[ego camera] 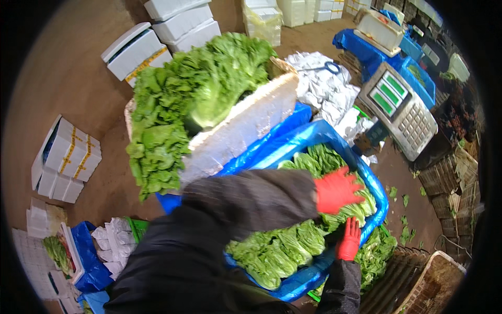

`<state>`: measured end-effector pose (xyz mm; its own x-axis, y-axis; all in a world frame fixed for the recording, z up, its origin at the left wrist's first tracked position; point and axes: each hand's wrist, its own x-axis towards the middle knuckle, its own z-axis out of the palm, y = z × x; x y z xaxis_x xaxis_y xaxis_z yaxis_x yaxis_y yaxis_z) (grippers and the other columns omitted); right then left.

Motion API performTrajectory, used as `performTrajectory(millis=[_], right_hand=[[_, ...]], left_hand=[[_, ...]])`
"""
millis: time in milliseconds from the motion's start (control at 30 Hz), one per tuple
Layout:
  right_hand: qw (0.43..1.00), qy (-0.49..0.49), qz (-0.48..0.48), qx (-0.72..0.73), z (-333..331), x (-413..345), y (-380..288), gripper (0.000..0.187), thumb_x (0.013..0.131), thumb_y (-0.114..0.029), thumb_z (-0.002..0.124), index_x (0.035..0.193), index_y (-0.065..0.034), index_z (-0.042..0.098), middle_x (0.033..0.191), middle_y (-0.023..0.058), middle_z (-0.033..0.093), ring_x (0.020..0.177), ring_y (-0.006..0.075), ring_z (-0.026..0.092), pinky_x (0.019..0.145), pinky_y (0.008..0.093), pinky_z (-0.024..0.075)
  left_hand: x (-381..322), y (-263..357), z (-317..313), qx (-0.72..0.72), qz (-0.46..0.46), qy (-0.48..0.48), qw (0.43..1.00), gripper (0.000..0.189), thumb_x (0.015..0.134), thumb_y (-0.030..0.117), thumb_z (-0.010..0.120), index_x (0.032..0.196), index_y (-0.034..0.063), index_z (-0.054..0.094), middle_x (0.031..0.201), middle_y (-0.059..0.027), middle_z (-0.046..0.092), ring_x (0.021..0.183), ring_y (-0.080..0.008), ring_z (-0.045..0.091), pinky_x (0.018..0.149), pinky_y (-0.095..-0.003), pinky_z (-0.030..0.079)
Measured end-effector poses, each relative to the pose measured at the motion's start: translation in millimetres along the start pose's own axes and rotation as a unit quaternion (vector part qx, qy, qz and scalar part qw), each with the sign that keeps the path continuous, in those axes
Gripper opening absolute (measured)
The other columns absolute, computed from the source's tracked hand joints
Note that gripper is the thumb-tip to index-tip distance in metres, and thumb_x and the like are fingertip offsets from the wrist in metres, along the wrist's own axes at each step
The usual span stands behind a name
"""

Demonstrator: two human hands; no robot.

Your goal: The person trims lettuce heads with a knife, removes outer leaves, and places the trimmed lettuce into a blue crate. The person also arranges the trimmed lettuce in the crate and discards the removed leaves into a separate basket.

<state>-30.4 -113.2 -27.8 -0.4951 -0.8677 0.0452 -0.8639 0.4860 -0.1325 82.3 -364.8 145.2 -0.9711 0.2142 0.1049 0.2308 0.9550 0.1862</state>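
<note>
My left hand (338, 190), in a red glove, lies palm down with spread fingers on romaine lettuce heads (276, 251). Below it, my right hand (349, 241), also red-gloved, has its fingers straight and close together against the lettuce at the near right side. Neither hand is closed around a head. The heads are packed in rows inside a crate lined with blue plastic sheeting (376, 184). My left sleeve hides the middle of the crate. Beyond it stands a worn white foam box (243, 129), heaped with large leafy lettuce (204, 74).
A scale's display and keypad unit (400, 112) rises at right. Behind the crate lie crumpled white bags (321, 82) with blue-handled scissors (331, 67). White foam boxes (70, 157) stand on the floor at left. A dirty plastic crate (431, 286) and loose leaves (406, 233) are at lower right.
</note>
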Motion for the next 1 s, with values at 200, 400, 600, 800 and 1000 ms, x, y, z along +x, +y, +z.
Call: performTrajectory(millis=[200,400,600,800,1000], right_hand=[[0.999,0.04,0.02,0.028,5.0,8.5,3.3,0.07,0.072,0.0,0.053,0.14,-0.009,0.039,0.147,0.0144,0.035,0.136,0.0357,0.031,0.109,0.0458,0.0281],[0.99,-0.024,0.083,0.116,7.0,-6.7,23.4,0.071,0.066,0.0,0.062,0.135,-0.0113,0.045,0.147,0.0149,0.034,0.134,0.0411,0.03,0.108,0.0443,0.0332],[0.976,0.019,0.09,0.197,-60.1,-48.6,-42.4,0.055,0.07,-0.005,0.069,0.123,-0.006,0.055,0.14,0.0186,0.043,0.13,0.037,0.039,0.106,0.0418,0.035],[0.905,0.211,-0.156,0.334,-237.4,-21.1,-146.0,0.067,0.073,-0.02,0.075,0.133,-0.0039,0.049,0.143,0.0174,0.042,0.138,0.0361,0.029,0.111,0.0459,0.0249],[0.474,-0.086,0.098,0.871,-156.4,-48.6,-172.6,0.079,0.088,-0.04,0.063,0.148,-0.0083,0.022,0.143,0.0093,0.037,0.13,0.0214,0.039,0.106,0.0364,0.0336]], left_hand=[[-225.7,-141.7,-122.3,0.344,0.022,-0.103,0.933,0.029,0.069,0.022,0.063,0.097,0.0184,0.065,0.133,-0.0094,0.05,0.127,-0.0356,0.042,0.104,-0.0638,0.025],[-227.0,-162.9,-155.4,0.32,-0.008,-0.098,0.942,0.03,0.072,0.016,0.064,0.102,0.0163,0.063,0.124,-0.0116,0.055,0.12,-0.0336,0.048,0.104,-0.0596,0.03],[-261.0,-186.6,-288.2,-0.333,-0.262,0.307,0.852,0.051,0.07,0.001,0.052,0.119,0.0105,0.058,0.115,-0.0094,0.061,0.105,-0.0212,0.058,0.094,-0.0314,0.046],[-152.3,-40.9,-291.8,-0.31,-0.153,-0.035,0.938,0.059,0.07,0.029,0.061,0.124,0.006,0.054,0.128,-0.0101,0.055,0.12,-0.0224,0.05,0.104,-0.036,0.036],[-41.3,60.0,-120.3,-0.389,-0.013,-0.232,0.891,0.059,0.087,0.026,0.057,0.139,0.0092,0.038,0.127,-0.0135,0.054,0.115,-0.0203,0.052,0.093,-0.0355,0.043]])
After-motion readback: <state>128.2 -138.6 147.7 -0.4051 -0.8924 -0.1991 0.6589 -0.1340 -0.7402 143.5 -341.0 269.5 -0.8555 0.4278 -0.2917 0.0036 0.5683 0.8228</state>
